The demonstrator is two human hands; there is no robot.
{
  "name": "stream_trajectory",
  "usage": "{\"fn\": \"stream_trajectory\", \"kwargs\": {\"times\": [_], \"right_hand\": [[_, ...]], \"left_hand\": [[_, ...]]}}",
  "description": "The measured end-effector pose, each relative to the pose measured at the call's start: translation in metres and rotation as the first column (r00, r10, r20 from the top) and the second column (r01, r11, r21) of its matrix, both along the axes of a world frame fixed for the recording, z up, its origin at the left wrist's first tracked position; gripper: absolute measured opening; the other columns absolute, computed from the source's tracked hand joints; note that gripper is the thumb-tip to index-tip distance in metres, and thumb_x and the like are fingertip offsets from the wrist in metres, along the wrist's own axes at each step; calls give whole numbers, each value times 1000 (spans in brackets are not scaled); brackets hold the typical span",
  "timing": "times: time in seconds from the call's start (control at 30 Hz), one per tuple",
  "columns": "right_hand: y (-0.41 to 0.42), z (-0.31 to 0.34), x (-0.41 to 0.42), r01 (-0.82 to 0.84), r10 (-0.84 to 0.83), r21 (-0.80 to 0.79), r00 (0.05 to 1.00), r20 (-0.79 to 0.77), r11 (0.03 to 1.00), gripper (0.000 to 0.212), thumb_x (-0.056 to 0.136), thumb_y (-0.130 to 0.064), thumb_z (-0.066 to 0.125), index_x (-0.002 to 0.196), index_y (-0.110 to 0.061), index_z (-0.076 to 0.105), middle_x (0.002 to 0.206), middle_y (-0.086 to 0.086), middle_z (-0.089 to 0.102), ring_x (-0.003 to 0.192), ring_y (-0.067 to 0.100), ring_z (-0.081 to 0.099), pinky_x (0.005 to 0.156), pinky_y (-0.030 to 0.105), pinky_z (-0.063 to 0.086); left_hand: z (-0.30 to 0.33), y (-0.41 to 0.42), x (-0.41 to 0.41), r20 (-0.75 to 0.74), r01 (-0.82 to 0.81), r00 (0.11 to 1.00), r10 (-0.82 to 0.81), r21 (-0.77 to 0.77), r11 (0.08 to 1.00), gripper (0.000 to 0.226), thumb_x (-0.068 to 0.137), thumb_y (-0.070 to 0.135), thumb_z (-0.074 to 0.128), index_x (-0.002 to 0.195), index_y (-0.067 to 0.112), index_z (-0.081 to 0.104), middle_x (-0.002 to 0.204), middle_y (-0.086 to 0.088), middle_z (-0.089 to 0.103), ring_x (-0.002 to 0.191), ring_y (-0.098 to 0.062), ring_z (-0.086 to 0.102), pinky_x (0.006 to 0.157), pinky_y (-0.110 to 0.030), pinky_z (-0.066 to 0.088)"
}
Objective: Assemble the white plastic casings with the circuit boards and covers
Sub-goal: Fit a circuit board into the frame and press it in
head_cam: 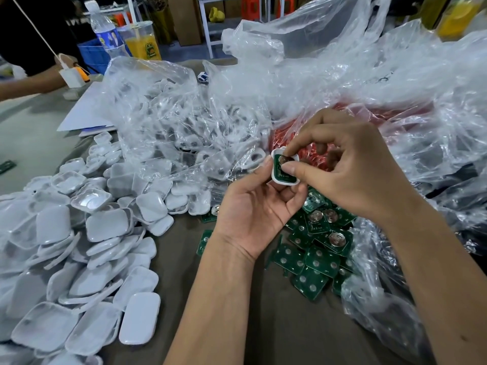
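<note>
My left hand grips a white plastic casing from below, fingers curled round its edges. Inside the casing lies a green circuit board with a round metal battery clip. My right hand pinches the board from above, with index fingertip and thumb pressing it into the casing. Under my hands lies a heap of loose green circuit boards. At the left spreads a big pile of white casings and covers.
Clear plastic bags holding more white parts fill the middle and right, over something red. At the far left are another person's arm, a water bottle, an orange drink cup and white sheets.
</note>
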State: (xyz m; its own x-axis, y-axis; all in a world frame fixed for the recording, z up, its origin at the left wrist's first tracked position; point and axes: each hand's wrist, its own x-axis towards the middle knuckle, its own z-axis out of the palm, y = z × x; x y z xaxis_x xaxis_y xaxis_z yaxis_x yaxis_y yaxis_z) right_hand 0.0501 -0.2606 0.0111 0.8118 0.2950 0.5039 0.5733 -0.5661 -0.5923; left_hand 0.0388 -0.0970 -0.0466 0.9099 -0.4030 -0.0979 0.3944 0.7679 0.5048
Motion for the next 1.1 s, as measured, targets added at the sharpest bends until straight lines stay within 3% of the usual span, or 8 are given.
{"fn": "stream_trajectory", "kwargs": {"times": [0.2, 0.47, 0.7, 0.87, 1.1], "right_hand": [[1, -1, 1, -14, 16, -62, 999, 37, 998, 21, 82, -33, 78, 95, -17, 76, 97, -9, 64, 80, 16, 62, 77, 32, 54], [0, -4, 4, -26, 30, -161, 999, 25, 987, 18, 88, -37, 67, 101, -24, 67, 98, -22, 49, 88, -14, 47, 79, 11, 32], [-2, -6, 6, -52, 49, -177, 999, -18, 983, 11, 93, -36, 65, 101, -31, 59, 102, -26, 47, 99, -17, 46, 83, 8, 31], [-1, -7, 7, -66, 63, -178, 998, -24, 982, 10, 96, -33, 65, 102, -31, 57, 103, -26, 46, 101, -19, 45, 84, 0, 30], [-1, -8, 8, -77, 70, -185, 997, -39, 980, 11, 94, -32, 64, 101, -29, 56, 103, -24, 44, 95, -14, 47, 79, 2, 32]], "left_hand": [[0, 0, 0, 3, -4, 1000, 4, 8, 1000, 25, 85, 18, 72, 107, 7, 68, 104, -11, 69, 90, -22, 65, 78, -32, 60], [1, 0, 0, 14, -3, 1000, 3, 9, 1000, 28, 84, 19, 72, 110, 8, 67, 102, -10, 69, 89, -21, 65, 77, -31, 61], [2, -1, 0, 11, -8, 1000, 8, 7, 1000, 29, 83, 18, 73, 109, 8, 67, 102, -10, 69, 89, -21, 65, 75, -31, 61], [3, -1, -1, 0, -5, 1000, 5, 1, 1000, 22, 84, 20, 73, 103, 9, 71, 98, -8, 70, 85, -19, 65, 73, -30, 60], [3, -1, -2, -9, -9, 1000, 9, 14, 1000, 25, 85, 21, 71, 107, 9, 69, 100, -10, 71, 84, -20, 66, 73, -30, 60]]}}
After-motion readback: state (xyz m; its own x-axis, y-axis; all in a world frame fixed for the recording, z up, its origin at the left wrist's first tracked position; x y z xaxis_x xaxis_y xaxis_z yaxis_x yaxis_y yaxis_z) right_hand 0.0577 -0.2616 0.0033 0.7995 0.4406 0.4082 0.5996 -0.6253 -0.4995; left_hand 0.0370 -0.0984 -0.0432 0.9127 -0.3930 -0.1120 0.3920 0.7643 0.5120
